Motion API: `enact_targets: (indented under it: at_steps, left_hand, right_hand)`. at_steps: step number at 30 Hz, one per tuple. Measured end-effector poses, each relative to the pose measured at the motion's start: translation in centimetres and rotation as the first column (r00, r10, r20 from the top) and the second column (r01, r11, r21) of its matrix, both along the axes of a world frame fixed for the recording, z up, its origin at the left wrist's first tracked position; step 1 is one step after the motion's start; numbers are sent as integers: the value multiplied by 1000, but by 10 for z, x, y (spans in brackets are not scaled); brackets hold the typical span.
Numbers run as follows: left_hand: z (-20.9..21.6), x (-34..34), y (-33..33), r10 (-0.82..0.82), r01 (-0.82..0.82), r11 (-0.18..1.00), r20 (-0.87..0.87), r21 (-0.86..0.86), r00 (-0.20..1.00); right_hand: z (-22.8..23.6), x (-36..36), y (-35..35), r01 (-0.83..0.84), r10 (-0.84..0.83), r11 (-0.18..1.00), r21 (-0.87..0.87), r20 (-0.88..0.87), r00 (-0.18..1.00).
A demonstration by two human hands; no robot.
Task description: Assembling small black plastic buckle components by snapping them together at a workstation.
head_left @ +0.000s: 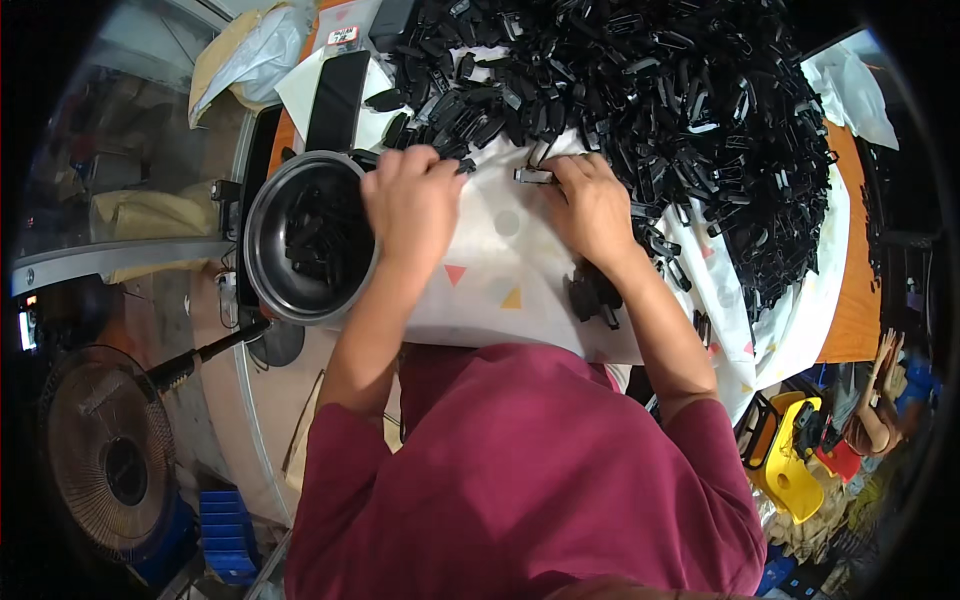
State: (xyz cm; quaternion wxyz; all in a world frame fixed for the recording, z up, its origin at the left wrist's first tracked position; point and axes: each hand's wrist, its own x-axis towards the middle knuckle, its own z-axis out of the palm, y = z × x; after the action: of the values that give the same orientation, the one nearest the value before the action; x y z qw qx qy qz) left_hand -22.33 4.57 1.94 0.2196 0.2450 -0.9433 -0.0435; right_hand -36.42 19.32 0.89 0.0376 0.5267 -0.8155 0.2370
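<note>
My left hand, slightly blurred, is between the metal bowl and the pile, its fingers curled and closed. A small black plastic piece shows at its thumb and fingertip; the rest of what it grips is hidden. My right hand pinches a small black clip-like piece with a pale, shiny face, just above the white patterned cloth. Many similar black pieces form a large pile beyond both hands. More of them lie inside the round metal bowl left of my left hand.
A dark flat phone-like slab lies on white paper beyond the bowl. Several loose black pieces rest under my right forearm. A standing fan is at the lower left, and a yellow chair at the right. Another person shows at the far right.
</note>
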Motion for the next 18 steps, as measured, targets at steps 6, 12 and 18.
enact_targets:
  at_steps: [6,12,18]
  left_hand:
    - [-22,-22,7,83,-42,982,222,-186,971]
    - [-7,-21,29,-41,351,626,-421,696,906]
    - [26,-14,43,49,498,358,-549,790,835]
  right_hand:
    - [10,20,25,169,-44,973,-157,594,803]
    - [28,29,33,224,135,919,-324,793,594]
    - [45,33,33,19,180,900,-435,412,893]
